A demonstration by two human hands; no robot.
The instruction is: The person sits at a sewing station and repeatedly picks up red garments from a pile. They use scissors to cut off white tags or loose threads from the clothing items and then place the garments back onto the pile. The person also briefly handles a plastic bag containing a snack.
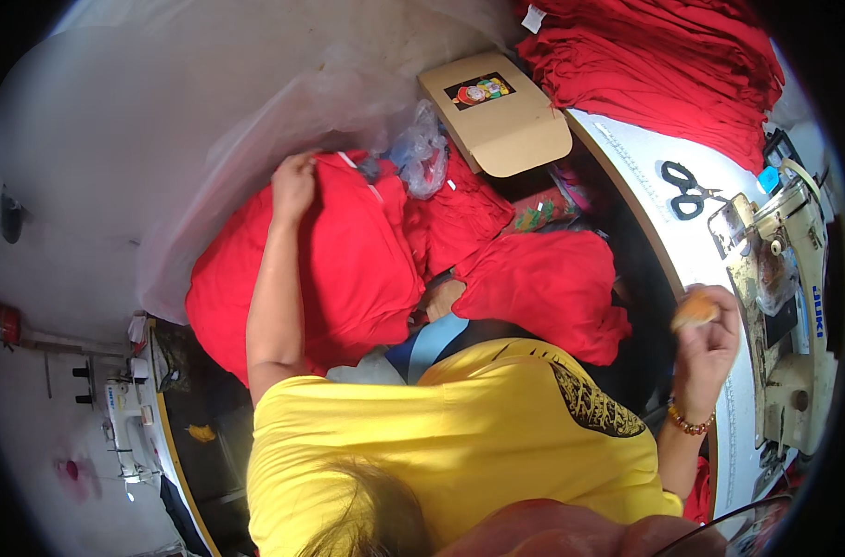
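Observation:
My left hand (294, 188) has its fingers curled on the upper edge of a large red cloth (357, 269), which spreads beside my body on the left. Held up near the sewing table's edge, my right hand (704, 357) pinches a small orange-brown piece (695, 312) that looks like bread; its exact kind is hard to make out. A beaded bracelet circles that wrist. Across my lap lies another bunched red cloth (543, 283). More red fabric (460, 209) sits between the two, under a clear plastic bag (424, 153).
At right stands a sewing machine (808, 269) on a white table (641, 176), with black-handled scissors (687, 190). A tall stack of red fabric (659, 70) fills the table's far end. Beside it is a cardboard box (506, 125). Another sewing machine (125, 418) stands at far left.

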